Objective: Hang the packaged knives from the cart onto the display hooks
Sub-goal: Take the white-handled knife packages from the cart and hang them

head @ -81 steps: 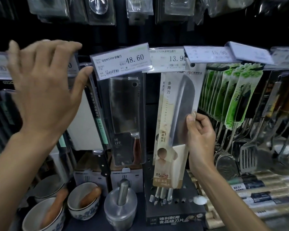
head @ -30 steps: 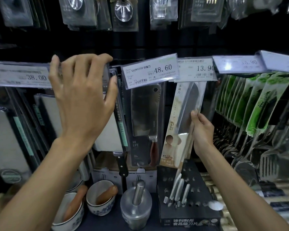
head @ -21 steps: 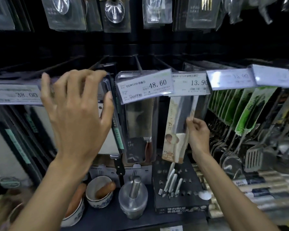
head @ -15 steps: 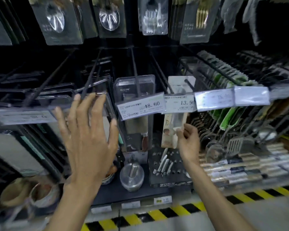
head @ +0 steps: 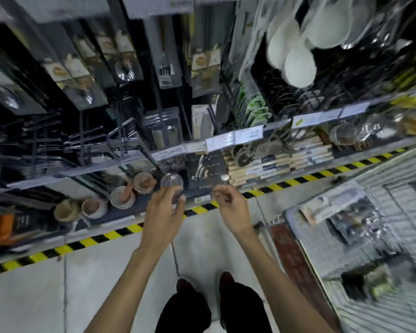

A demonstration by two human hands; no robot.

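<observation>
1. Hands hang low in front of us, before the shelving; our left hand (head: 163, 213) is empty, fingers loose and nearly straight.
2. Our right hand (head: 228, 207) holds nothing either, its fingers loosely curled.
3. We see packaged knives (head: 332, 206) lying in the cart (head: 322, 248) to our right; blur hides how many.
4. We see one hung knife pack (head: 200, 121) on the display hooks (head: 213, 116), above the price tags (head: 226, 140).
5. Both our hands are well apart from the cart and the hooks.

Head camera looks steeply down, facing shelves (head: 250, 179).
</observation>
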